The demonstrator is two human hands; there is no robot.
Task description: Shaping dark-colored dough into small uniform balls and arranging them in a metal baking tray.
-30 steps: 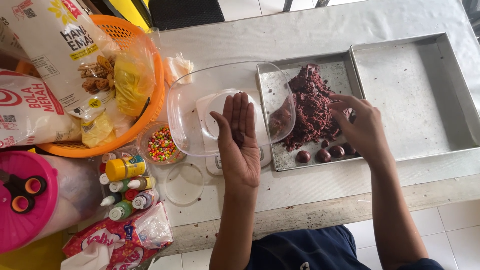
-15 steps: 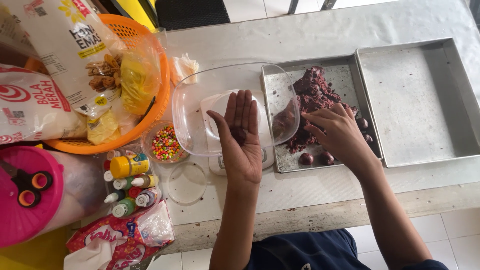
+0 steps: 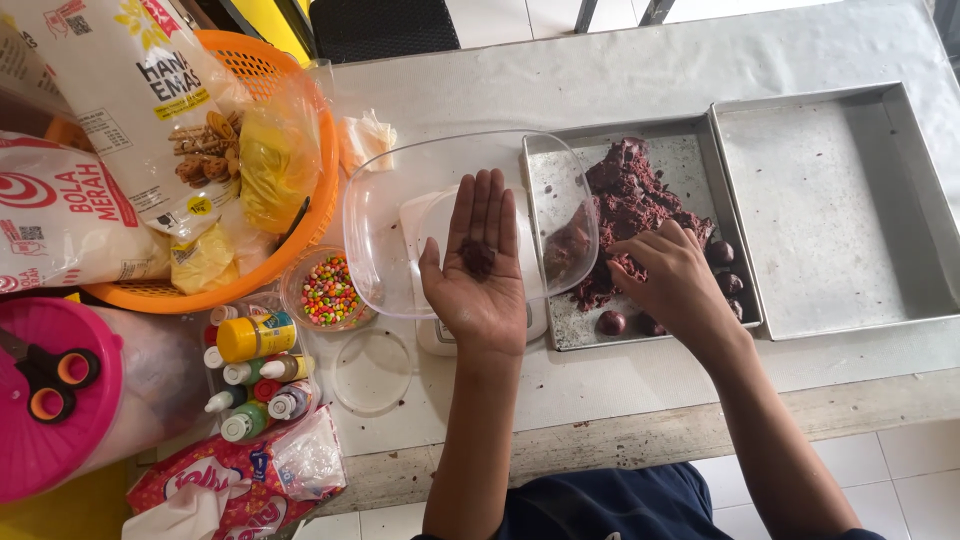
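The left hand is lying flat and open, fingers stretched, cradling a small dark dough lump loose on the palm above the clear plastic bowl. The right hand is curling its fingers into the crumbly brown dough heap in the metal tray, seemingly pinching some. Unheld, the sticky lump is risking a roll into the bowl if the palm tilts. Smooth rolled balls are sitting beside the wrist; the grey tabletop looks matte.
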